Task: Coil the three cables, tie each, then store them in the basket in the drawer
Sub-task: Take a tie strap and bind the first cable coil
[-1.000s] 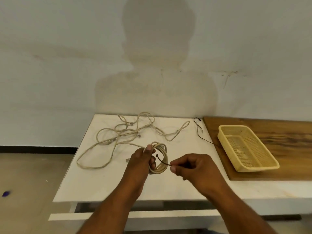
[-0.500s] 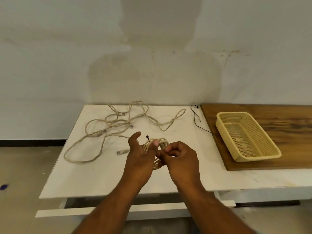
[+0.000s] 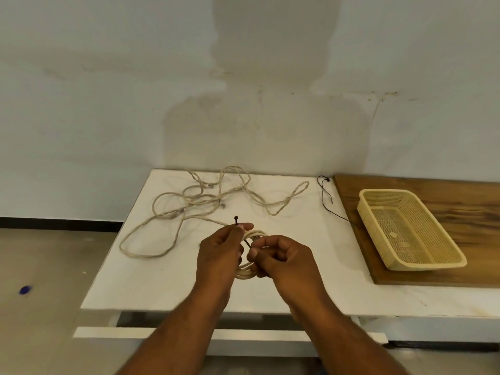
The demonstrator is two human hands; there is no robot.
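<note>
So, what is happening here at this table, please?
A person is tying up one coiled cable. The left hand holds it, with one end of the dark tie sticking up from its fingers; the right hand pinches the tie beside the coil. The other cables lie loose and tangled on the white table. The yellow basket holds no cable and sits on the wooden board, not in the drawer.

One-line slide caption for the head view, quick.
Left hand and right hand fasten a dark tie on a coiled cable; loose cables and basket lie beyond.
</note>
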